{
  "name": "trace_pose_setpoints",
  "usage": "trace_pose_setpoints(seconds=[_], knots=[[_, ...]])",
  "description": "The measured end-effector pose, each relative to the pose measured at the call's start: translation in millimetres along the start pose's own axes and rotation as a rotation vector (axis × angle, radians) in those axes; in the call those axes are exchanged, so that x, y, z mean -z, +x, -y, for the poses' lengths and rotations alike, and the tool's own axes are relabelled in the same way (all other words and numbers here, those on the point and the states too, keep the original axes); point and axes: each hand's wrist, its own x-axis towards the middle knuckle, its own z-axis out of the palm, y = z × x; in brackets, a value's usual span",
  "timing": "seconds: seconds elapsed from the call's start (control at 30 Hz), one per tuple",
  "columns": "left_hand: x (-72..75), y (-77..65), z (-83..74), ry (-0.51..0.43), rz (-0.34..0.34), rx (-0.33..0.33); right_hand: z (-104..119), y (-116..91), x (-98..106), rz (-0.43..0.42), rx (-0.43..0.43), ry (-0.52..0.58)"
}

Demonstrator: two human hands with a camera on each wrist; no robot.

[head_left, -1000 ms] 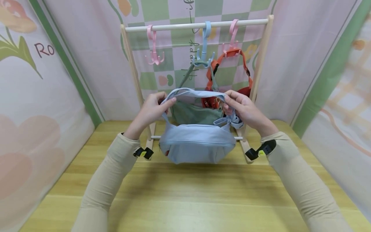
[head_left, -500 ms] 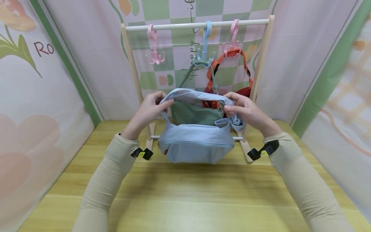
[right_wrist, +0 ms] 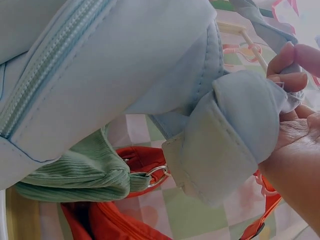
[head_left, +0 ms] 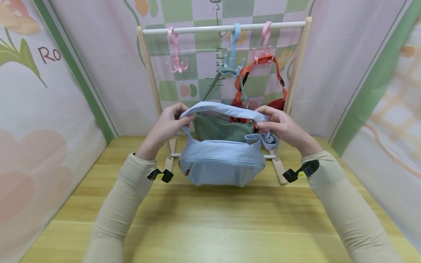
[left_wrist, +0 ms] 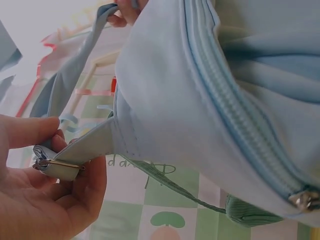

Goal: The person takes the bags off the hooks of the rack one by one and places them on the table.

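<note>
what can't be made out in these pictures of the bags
- Head view: most of the lower edge of the green bag, hidden behind the blue bag.
- Head view: much of the red bag, behind the green bag and right hand.
- Left wrist view: the blue bag's full shape, cut off by the top and right edges.
- All views: the blue bag's inside, hidden by its cloth.

Blue bag point(head_left: 223, 168), left hand point(head_left: 166, 126), right hand point(head_left: 283, 128), both gripping its strap point(head_left: 218, 106) (green bag point(head_left: 222, 130) behind)
</note>
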Motion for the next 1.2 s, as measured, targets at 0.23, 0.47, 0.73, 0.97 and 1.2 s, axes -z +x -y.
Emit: trace_pose_setpoints(seconds=[0.23, 0.47, 0.73, 0.97, 1.2], knots=[[-1.5, -1.7, 1.2, -0.027, -0.006, -0.001, 2, -4, -1, -0.023, -0.008, 0.01], [-5.3, -3.5, 1.1, -0.063, -0.004, 0.002, -1, -6, -1, -0.035, -0.003, 0.017], [-9.2, -4.2, 4.1, -0.073, 0.006, 0.0, -6, -7, 0, -0.044, -0.014, -0.003], [-10.8, -5.9, 3.5, -0.101, 0.02, -0.011, -7, -8, 1, -0.053, -0.024, -0.063], [-10.3, -5.5, 3.0, -0.174, 0.01, -0.007, -10, -7, 3, -0.1, -0.064, -0.146]])
